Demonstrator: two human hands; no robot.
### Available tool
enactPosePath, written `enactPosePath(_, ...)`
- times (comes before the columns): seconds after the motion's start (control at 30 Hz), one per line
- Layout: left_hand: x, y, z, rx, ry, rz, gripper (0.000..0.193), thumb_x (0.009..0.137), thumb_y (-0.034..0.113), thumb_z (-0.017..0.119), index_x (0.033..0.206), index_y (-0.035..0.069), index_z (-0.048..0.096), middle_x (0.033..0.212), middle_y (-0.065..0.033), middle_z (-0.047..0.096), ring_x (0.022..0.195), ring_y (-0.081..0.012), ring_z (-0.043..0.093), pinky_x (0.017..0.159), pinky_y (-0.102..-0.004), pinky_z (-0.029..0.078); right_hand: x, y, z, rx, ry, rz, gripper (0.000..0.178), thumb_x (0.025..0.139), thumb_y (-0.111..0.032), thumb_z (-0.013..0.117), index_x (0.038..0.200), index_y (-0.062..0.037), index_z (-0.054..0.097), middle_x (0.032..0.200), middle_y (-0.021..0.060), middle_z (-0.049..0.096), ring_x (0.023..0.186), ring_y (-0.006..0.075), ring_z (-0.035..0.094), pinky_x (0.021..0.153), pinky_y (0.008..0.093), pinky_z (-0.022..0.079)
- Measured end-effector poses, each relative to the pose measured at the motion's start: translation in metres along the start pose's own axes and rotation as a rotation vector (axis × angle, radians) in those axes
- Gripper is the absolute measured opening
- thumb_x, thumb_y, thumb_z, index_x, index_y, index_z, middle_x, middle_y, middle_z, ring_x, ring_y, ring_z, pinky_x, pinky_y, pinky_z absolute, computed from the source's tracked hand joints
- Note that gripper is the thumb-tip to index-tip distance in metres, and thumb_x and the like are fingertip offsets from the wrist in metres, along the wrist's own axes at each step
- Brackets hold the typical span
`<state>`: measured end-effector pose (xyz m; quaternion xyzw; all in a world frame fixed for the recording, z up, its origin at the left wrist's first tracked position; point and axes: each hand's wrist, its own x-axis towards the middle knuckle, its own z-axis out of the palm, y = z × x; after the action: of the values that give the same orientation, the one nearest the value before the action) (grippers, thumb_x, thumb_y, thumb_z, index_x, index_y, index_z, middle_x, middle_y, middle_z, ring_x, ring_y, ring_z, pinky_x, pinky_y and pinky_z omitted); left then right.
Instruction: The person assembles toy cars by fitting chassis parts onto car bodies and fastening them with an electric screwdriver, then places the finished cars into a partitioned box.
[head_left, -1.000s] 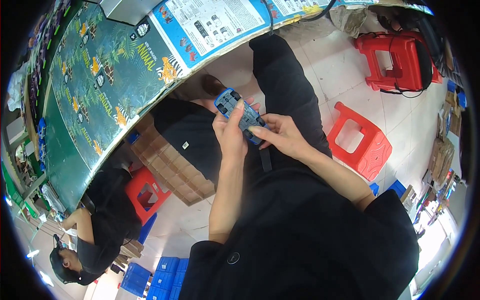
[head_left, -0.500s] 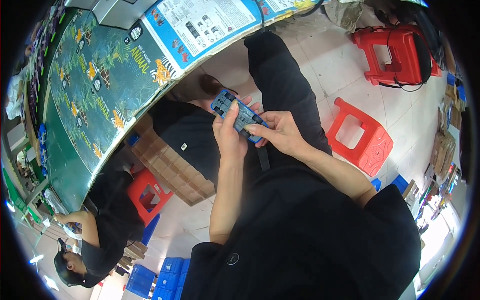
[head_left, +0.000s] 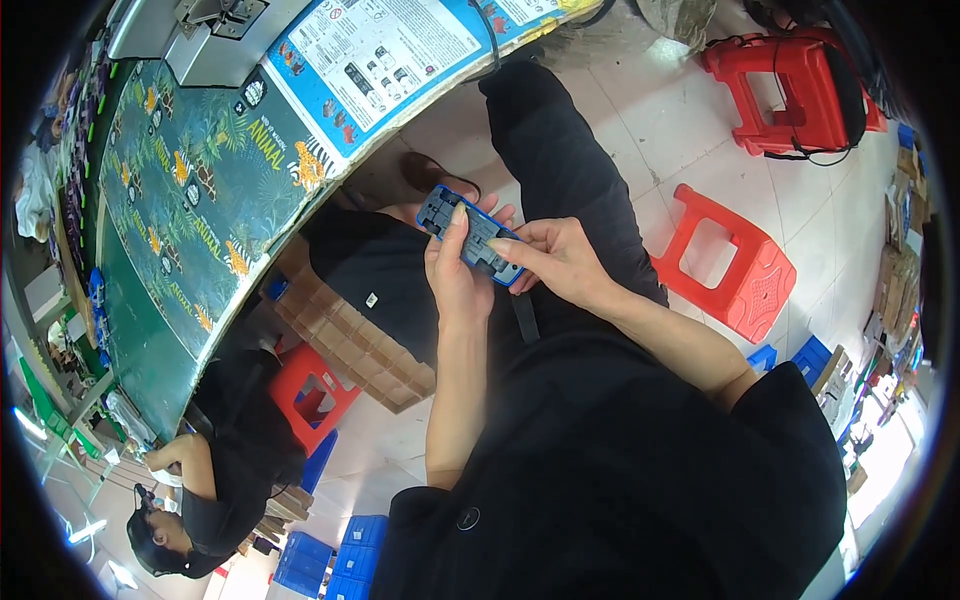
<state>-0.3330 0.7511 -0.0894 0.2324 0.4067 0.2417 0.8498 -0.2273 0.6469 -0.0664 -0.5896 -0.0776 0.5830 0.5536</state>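
Note:
Over my lap I hold a blue toy car (head_left: 478,226) with its grey underside and dark wheels facing up. My left hand (head_left: 461,272) is closed round its left side, the thumb lying on the underside. At the lower right end my right hand (head_left: 568,262) grips it, thumb pressed on the grey base and fingers beneath. The fingers partly cover the car, and its top side is hidden.
A printed-covered table (head_left: 225,180) curves along the upper left, with a grey metal device (head_left: 225,45) on it. A brown divided tray (head_left: 350,335) lies below its edge. Red stools (head_left: 735,265) stand right. A co-worker (head_left: 235,460) sits lower left; blue bins (head_left: 355,560) stand nearby.
The toy car has tilted slightly in my hands, its wheels showing differently. My right thumb has shifted a little on the underside. The whole view has shifted slightly.

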Motion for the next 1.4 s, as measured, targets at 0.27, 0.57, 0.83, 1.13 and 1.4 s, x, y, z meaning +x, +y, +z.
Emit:
enactPosePath(0.27, -0.003, 0.008, 0.013, -0.010, -0.072, 0.069, 0.042, 0.099, 0.029, 0.058, 0.129, -0.001, 0.053, 0.127, -0.0200, 0.062, 0.117, -0.0347, 0.062, 0.103, -0.0458, 0.048, 0.002, 0.003, -0.008, 0.090, -0.005, -0.076, 0.037, 0.093, -0.028, 0.071, 0.101, 0.0077, 0.068, 0.080, 0.0096, 0.070, 0.066, 0.0114, 0.067, 0.057, 0.0236, 0.055)
enactPosePath(0.57, -0.024, 0.024, -0.035, 0.027, 0.013, 0.176, 0.029, 0.092, 0.010, 0.070, 0.120, 0.006, 0.061, 0.109, -0.0035, 0.068, 0.099, -0.0118, 0.064, 0.088, -0.0298, 0.051, 0.000, -0.004, 0.021, -0.158, -0.100, -0.193, 0.031, 0.088, -0.015, 0.076, 0.108, 0.0067, 0.067, 0.087, 0.0072, 0.071, 0.075, 0.0111, 0.067, 0.070, 0.0254, 0.057)
enactPosePath(0.83, -0.042, 0.054, -0.268, -0.166, 0.726, 0.417, 0.023, 0.088, 0.002, 0.072, 0.109, 0.002, 0.062, 0.106, -0.0093, 0.069, 0.093, -0.0187, 0.067, 0.083, -0.0352, 0.056, 0.012, 0.006, 0.054, -0.515, -0.321, -0.090, 0.045, 0.086, -0.014, 0.077, 0.124, 0.0040, 0.061, 0.113, 0.0138, 0.068, 0.090, 0.0132, 0.068, 0.075, 0.0265, 0.056)
enactPosePath(1.13, 0.070, -0.054, -0.423, -0.275, 1.091, 0.154, 0.030, 0.083, 0.000, 0.076, 0.108, 0.000, 0.062, 0.102, -0.0103, 0.068, 0.087, -0.0221, 0.068, 0.075, -0.0362, 0.059, 0.023, 0.019, 0.055, -0.657, -0.180, 0.012, 0.033, 0.091, -0.014, 0.072, 0.117, 0.0053, 0.064, 0.101, 0.0109, 0.072, 0.082, 0.0095, 0.067, 0.068, 0.0218, 0.052)
enactPosePath(1.4, 0.071, -0.050, -0.436, -0.258, 0.815, -0.043, 0.023, 0.085, 0.005, 0.077, 0.103, 0.000, 0.064, 0.096, -0.0110, 0.069, 0.082, -0.0223, 0.069, 0.064, -0.0334, 0.059, 0.021, 0.022, 0.063, -0.635, -0.199, 0.071, 0.029, 0.093, -0.014, 0.069, 0.116, 0.0048, 0.065, 0.101, 0.0102, 0.072, 0.084, 0.0105, 0.067, 0.072, 0.0218, 0.053)
